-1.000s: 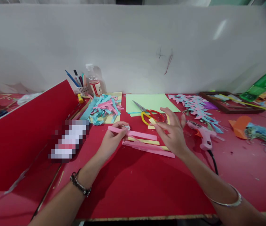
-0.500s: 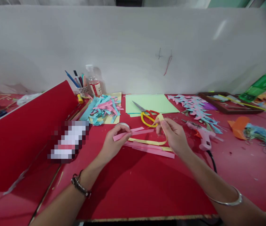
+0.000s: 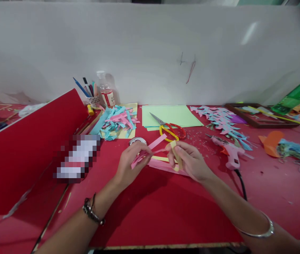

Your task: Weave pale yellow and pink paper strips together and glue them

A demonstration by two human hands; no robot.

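Note:
My left hand [image 3: 133, 163] is closed on a pink paper strip [image 3: 157, 141], whose free end sticks up to the right. My right hand [image 3: 189, 158] pinches a yellow paper strip [image 3: 176, 154] that is folded over between thumb and fingers. A thin pink piece runs between the two hands; which hand holds its right end I cannot tell. Below them, more pink strips [image 3: 165, 167] and a yellow strip lie on the red table [image 3: 160, 211], partly hidden by the hands. Scissors [image 3: 169, 129] with yellow and red handles lie just beyond, blades over pale green paper sheets [image 3: 177, 114].
A pink glue gun [image 3: 230, 153] with a black cord lies right of my right hand. A tape roll [image 3: 137, 141] sits behind my left hand. Blue and pink paper scraps [image 3: 118, 121], a bottle [image 3: 106, 92] and a phone [image 3: 78, 158] are leftward; a red board [image 3: 33, 151] leans there.
My right hand has come down and closer to my left, with the yellow strip now folded near its fingers. The pink strip in my left hand has tilted upward.

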